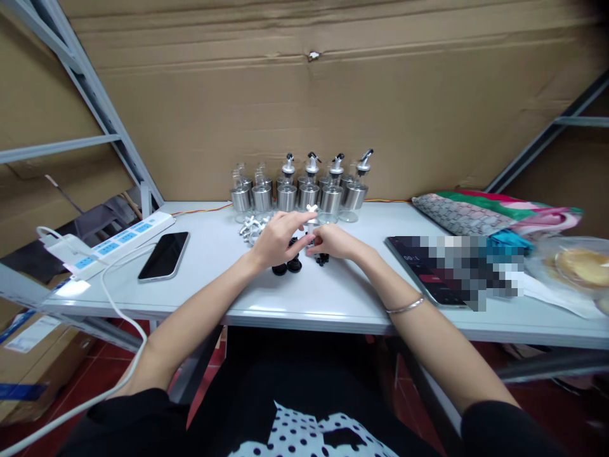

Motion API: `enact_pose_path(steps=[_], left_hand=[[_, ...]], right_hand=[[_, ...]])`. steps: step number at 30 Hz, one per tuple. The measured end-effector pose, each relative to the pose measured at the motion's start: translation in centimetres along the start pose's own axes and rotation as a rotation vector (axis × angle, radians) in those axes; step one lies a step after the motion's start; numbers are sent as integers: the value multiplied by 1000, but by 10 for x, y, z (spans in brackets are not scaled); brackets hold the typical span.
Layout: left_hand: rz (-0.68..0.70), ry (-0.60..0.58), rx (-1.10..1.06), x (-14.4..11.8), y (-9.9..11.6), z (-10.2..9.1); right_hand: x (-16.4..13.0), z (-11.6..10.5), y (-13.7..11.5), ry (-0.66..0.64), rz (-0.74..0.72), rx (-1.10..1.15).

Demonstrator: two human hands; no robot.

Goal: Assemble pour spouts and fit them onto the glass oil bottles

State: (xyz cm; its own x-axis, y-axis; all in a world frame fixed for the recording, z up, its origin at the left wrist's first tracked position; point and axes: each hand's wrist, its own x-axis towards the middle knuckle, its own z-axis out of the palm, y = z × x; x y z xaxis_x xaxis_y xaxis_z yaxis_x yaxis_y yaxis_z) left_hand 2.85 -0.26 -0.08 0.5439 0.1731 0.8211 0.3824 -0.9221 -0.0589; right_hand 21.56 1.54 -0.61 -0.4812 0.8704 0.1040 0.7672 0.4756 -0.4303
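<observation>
A white plastic pourer top point(311, 223) stands upright between my two hands over the table. My left hand point(280, 240) has its fingers and thumb curved around the left side of this top. Closed in a pinch, my right hand point(333, 242) meets its lower end; what the fingertips hold is hidden. Round black caps point(287, 266) lie just below my left hand, and small black parts point(322, 259) lie under my right. More white pourer tops point(251, 228) are heaped to the left of my left hand.
Glass-and-steel bottles point(286, 198) stand in rows at the back, several with pourers fitted. A phone point(164, 256) and power strip point(124, 241) lie left. On the right are a tablet-like device point(421, 270), a patterned cloth bag point(457, 216) and food in clear plastic point(580, 266).
</observation>
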Motion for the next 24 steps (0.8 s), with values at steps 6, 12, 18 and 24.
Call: enact_pose_path(steps=[6, 12, 18, 24], left_hand=[[-7, 11, -5, 1, 1, 0], [-27, -25, -11, 1, 1, 0], [-21, -18, -9, 2, 1, 0], [-38, -80, -24, 0, 3, 2]], right_hand=[[3, -3, -3, 153, -63, 182], [5, -9, -3, 361, -29, 716], [0, -20, -9, 593, -82, 1237], [-2, -19, -11, 585, -104, 1252]])
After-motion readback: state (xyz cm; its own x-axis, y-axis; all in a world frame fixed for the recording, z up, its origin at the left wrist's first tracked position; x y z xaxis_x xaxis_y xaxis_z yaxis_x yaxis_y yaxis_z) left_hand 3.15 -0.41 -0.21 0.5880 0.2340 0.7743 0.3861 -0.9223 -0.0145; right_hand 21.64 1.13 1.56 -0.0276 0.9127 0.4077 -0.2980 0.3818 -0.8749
